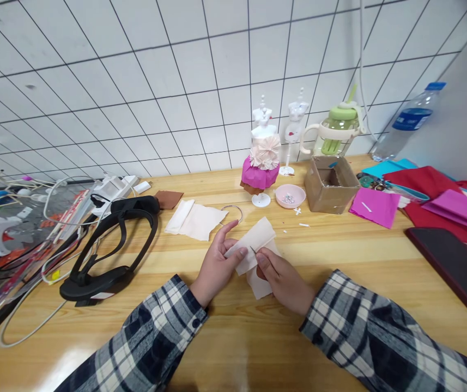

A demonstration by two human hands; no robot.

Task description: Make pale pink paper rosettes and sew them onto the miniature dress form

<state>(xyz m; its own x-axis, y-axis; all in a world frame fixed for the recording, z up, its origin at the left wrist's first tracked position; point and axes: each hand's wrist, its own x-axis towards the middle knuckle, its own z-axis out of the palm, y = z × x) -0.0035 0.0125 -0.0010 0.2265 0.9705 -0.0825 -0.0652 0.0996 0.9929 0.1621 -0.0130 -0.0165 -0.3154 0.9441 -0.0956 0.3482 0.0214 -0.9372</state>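
My left hand [222, 260] pinches the left edge of a pale pink piece of thin paper or cloth [261, 235], thumb on top. Between the thumb and fingers of my right hand [282, 277] is a thin dark pointed tool, like a needle [253, 250], its tip against the pale piece. A loose lower part of the piece hangs below my right fingers. Beyond my left hand lies another pale pink folded piece [199, 219] with a thin ring [235, 208] beside it. Farther back stands a small dress form [260, 158] in a magenta skirt with pale pleated rosettes.
A second bare dress form [294, 128], a pink dish [290, 196] and a cardboard box [331, 188] stand behind. Coloured fabric pieces [454, 201] and a phone [454, 267] lie right. Leftward are a black headset strap [113, 256], cables and a brown square [169, 199].
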